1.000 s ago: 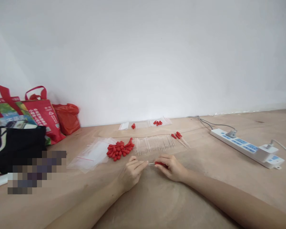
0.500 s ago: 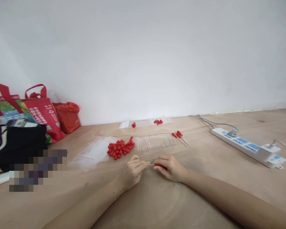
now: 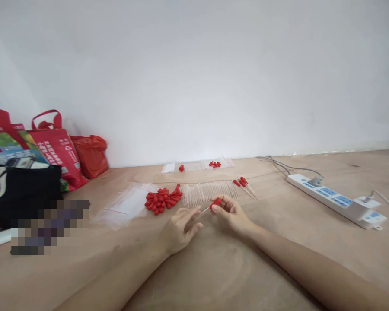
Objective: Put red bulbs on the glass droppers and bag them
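Between the thumb and fingers of my right hand [image 3: 230, 214] is a red rubbery bulb [image 3: 216, 202] fitted on a thin pale stick [image 3: 205, 212]. The stick points down and left toward my left hand [image 3: 181, 229], whose fingers are stretched out with the thumb apart. Its far end lies by the left fingertips; whether they touch it I cannot tell. Behind my hands a row of thin pale sticks [image 3: 201, 194] lies side by side. A pile of red bulbs [image 3: 162, 201] is left of the row, and several red-tipped sticks [image 3: 246, 186] lie to its right.
Clear plastic bags [image 3: 126, 205] lie left of the pile. Farther back are flat bags with small red pieces [image 3: 215, 164]. A white power strip [image 3: 330, 196] with cables sits at right. At left stand a red shopping bag [image 3: 56, 151], a red plastic bag [image 3: 90, 155] and a black bag [image 3: 32, 190].
My right hand has lifted and tilted the red-tipped stick, its bulb now higher. My left fingers have loosened from their pinch on the stick and spread. The view has shifted slightly.
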The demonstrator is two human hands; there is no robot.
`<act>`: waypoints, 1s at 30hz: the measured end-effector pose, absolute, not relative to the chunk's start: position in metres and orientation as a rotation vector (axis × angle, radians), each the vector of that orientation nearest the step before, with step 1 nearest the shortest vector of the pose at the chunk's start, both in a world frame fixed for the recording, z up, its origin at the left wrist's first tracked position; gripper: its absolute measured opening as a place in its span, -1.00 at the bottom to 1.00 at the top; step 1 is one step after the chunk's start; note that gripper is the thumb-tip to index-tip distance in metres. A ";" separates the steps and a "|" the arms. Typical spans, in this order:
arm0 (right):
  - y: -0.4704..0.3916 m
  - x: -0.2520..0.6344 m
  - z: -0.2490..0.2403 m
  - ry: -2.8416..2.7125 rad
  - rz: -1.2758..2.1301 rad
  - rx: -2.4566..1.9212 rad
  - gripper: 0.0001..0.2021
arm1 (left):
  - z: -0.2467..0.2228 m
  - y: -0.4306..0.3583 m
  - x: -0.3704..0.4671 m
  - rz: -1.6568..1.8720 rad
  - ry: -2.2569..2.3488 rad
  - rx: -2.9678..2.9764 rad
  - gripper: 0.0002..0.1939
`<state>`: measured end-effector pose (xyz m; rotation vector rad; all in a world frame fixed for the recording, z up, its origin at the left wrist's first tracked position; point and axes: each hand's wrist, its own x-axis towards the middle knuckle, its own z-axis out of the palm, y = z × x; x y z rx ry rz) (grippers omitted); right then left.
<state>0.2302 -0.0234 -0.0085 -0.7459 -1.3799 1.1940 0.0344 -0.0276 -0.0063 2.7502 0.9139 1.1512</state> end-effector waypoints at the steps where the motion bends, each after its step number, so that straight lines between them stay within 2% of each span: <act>1: -0.019 0.235 -0.004 -1.358 1.155 -0.787 -0.73 | -0.005 -0.029 0.033 1.130 0.976 2.717 -0.60; 3: -0.005 0.251 0.006 -1.347 1.019 -0.899 -0.67 | -0.001 -0.030 0.031 1.100 1.072 2.658 -0.59; 6: 0.026 0.289 0.020 -1.412 0.622 -1.133 -0.58 | 0.003 -0.032 0.028 1.044 1.119 2.613 -0.67; 9: 0.055 0.323 0.023 -1.556 0.191 -1.503 -0.63 | 0.003 -0.032 0.028 1.017 1.092 2.624 -0.73; 12: 0.074 0.336 0.017 -1.787 -0.006 -1.753 -0.66 | 0.001 -0.030 0.029 0.992 1.051 2.651 -0.77; 17: 0.083 0.323 -0.003 -1.880 -0.061 -1.966 -0.63 | -0.003 -0.028 0.028 0.983 1.026 2.670 -0.79; 22: 0.085 0.330 -0.006 -1.735 -0.001 -2.056 -0.61 | -0.004 -0.028 0.028 0.956 1.025 2.678 -0.79; 27: 0.084 0.357 0.004 -1.831 0.045 -2.027 -0.75 | -0.003 -0.028 0.029 0.974 1.013 2.669 -0.79; 30: 0.083 0.368 0.004 -2.008 0.001 -1.960 -0.71 | -0.001 -0.029 0.030 0.951 1.012 2.665 -0.80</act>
